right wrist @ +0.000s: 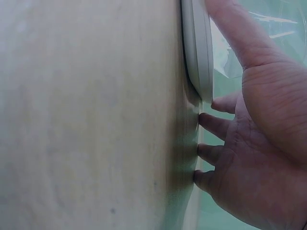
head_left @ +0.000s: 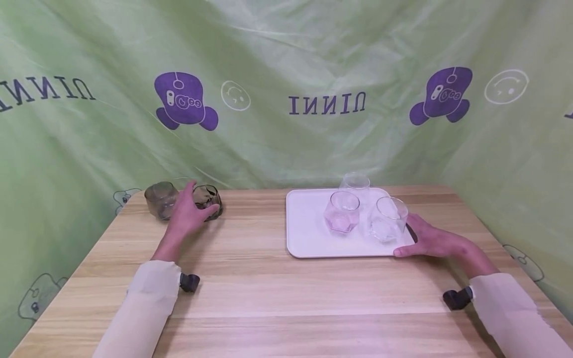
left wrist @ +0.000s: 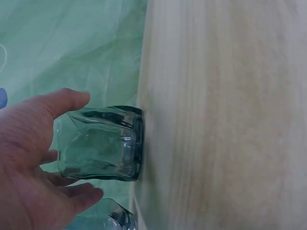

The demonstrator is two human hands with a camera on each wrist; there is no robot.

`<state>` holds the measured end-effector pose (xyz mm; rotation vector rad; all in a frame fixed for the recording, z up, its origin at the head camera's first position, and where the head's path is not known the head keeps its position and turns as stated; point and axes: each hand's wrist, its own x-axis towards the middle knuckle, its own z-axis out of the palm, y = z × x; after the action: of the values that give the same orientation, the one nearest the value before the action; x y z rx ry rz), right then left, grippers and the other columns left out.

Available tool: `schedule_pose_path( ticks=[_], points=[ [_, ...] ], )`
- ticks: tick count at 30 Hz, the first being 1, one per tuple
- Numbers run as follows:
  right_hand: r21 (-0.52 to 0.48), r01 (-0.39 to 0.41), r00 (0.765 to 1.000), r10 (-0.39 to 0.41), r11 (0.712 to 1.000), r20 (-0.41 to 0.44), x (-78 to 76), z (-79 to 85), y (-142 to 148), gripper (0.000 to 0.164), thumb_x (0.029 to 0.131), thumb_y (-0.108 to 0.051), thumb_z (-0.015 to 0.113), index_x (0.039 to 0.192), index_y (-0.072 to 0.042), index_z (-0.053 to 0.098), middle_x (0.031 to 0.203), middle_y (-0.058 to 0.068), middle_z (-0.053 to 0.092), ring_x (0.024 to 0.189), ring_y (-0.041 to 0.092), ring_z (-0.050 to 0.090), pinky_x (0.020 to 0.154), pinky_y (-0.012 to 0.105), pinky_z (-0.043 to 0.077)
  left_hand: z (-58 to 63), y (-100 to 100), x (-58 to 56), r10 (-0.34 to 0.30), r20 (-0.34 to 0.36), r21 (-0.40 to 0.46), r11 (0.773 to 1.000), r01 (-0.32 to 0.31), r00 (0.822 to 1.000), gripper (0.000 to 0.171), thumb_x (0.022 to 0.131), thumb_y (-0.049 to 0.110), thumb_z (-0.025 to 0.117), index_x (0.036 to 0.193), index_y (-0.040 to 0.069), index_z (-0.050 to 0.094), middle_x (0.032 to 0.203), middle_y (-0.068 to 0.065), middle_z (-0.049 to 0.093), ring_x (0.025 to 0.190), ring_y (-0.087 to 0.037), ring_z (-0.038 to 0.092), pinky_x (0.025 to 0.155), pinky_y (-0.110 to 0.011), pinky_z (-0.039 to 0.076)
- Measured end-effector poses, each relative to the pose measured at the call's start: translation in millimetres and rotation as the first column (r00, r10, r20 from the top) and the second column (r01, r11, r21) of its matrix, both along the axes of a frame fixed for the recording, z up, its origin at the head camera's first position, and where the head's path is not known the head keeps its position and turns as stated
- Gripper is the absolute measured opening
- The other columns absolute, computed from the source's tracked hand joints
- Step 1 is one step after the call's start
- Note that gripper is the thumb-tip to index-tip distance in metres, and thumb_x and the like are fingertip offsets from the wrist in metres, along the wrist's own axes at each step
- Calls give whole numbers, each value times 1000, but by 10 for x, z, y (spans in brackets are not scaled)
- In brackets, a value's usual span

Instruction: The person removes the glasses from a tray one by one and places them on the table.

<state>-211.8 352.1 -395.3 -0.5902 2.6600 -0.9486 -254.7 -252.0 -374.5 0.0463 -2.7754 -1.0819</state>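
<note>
My left hand [head_left: 184, 215] straddles a smoky dark glass tumbler [head_left: 207, 201] standing near the table's back edge. In the left wrist view, the thumb lies along one side of the tumbler [left wrist: 98, 143] and the fingers along the other, with small gaps visible. Just left of that hand is a second smoky tumbler [head_left: 159, 200]. At the right end of a white tray [head_left: 305, 223] is my right hand [head_left: 431, 239], its thumb by the front corner. The right wrist view has its fingers extended, tips down at the table beside the tray's rim [right wrist: 204, 62].
Three clear faceted tumblers stand on the tray's right half: one in the middle [head_left: 342, 216], one at the right [head_left: 388, 223] and one behind [head_left: 356, 181]. The wooden table [head_left: 268, 298] ends at a green printed cloth [head_left: 277, 139].
</note>
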Motion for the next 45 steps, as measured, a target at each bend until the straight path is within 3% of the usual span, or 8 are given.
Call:
schedule_pose_path(
  ticks=[5,9,12,16,24,30,37,45],
  points=[
    [-5,-1,1000,1,1000,2,4,17,-10,117,83,-31,86,158,9,7,153,39,18,141,57,19,110,77,14,48,44,24,24,-44,-5,1000,-25,999,97,92,36,77,163,5,18,160,-31,20,145,-52,25,111,-71,28],
    [-6,2,1000,-2,1000,2,9,25,-13,117,83,-31,86,158,10,7,153,40,18,141,57,18,110,78,14,90,119,36,26,-141,-36,999,-32,990,89,92,35,78,159,3,29,158,-28,24,144,-49,26,112,-69,29],
    [-8,2,1000,-2,1000,1,15,27,-14,117,83,-31,86,158,10,7,153,40,17,141,57,18,110,77,14,127,206,46,2,-214,-52,999,-13,977,82,91,29,79,155,1,36,155,-26,30,143,-47,29,112,-66,31],
    [-9,0,1000,0,1000,0,21,21,-13,117,83,-31,86,158,9,7,153,39,19,140,55,20,110,77,16,192,363,78,-55,-255,-68,997,39,966,79,90,26,79,154,0,38,155,-25,32,142,-47,31,112,-66,32],
    [-15,-3,1000,3,1000,-3,22,2,-1,116,83,-30,86,159,8,7,153,38,19,140,55,20,109,77,16,189,692,91,-183,-275,-48,983,176,944,77,90,24,80,153,5,41,158,-20,32,142,-44,35,112,-65,34],
    [-14,-8,1000,8,1000,-14,9,4,-18,117,82,-30,87,159,8,7,153,38,19,141,55,20,110,77,16,145,1012,191,-287,-204,54,951,304,936,77,92,28,78,155,9,39,159,-17,34,143,-41,36,114,-63,33],
    [8,-7,1000,7,1000,-16,9,-7,-36,117,83,-33,86,159,8,6,154,39,17,141,57,19,110,77,16,83,1389,233,-355,-147,86,925,369,923,81,92,31,78,158,11,35,160,-14,35,143,-37,38,115,-57,33],
    [-6,-5,1000,5,1000,-21,20,-6,-8,117,83,-31,86,159,8,7,153,39,19,140,56,21,110,77,17,0,1774,194,-417,-150,80,898,432,896,80,91,30,79,157,10,38,157,-12,41,144,-31,38,117,-48,33]
  ],
)
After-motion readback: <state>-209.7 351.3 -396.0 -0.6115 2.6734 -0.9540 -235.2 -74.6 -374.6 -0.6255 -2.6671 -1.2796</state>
